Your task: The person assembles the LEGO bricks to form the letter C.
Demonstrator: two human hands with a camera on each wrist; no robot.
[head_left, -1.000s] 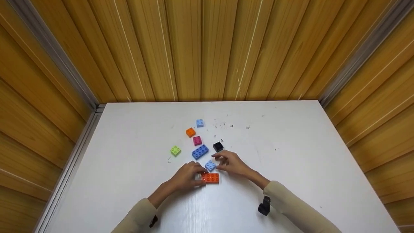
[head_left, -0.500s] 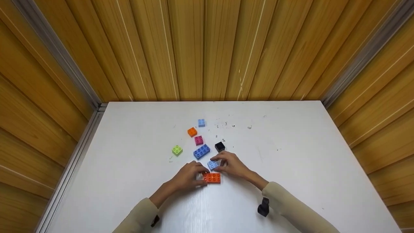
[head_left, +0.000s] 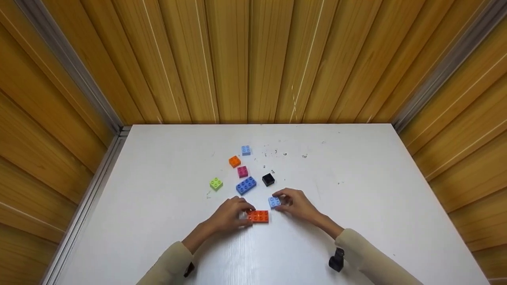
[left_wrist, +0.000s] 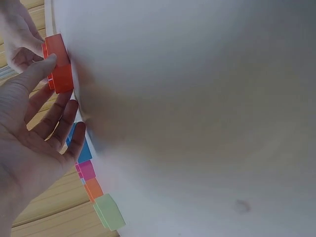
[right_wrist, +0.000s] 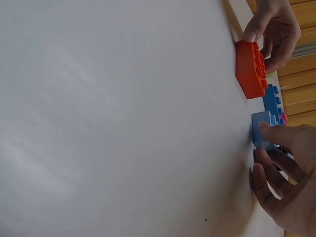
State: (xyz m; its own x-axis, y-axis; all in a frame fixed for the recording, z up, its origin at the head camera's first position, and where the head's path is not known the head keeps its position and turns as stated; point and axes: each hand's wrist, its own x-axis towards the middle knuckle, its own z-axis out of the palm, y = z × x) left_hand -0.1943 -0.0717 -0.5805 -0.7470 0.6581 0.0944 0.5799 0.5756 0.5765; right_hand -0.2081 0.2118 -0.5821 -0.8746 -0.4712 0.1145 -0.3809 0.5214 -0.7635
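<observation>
In the lower middle of the head view, the left end of the red brick (head_left: pixel 259 216) is pinched by the left hand (head_left: pixel 231 213), thumb on its lower side and forefinger on its upper. The brick's long axis is laid left to right across the frame, studs up, so its right end is left uncovered.

Up and to the right of that free end, a square light-blue brick (head_left: pixel 274 202) is clamped between the thumb and forefinger of the right hand (head_left: pixel 298 205), gripped from the right with its left side bare. The two bricks are set corner to corner, near but apart: a strip of white table (head_left: pixel 356 178) is seen between them in the right wrist view. Whether the light-blue brick is lifted cannot be told.

Farther up the frame, the long blue brick (head_left: pixel 246 185) is slanted, and the black brick (head_left: pixel 268 179) is placed above the light-blue one, untouched by either hand.
</observation>
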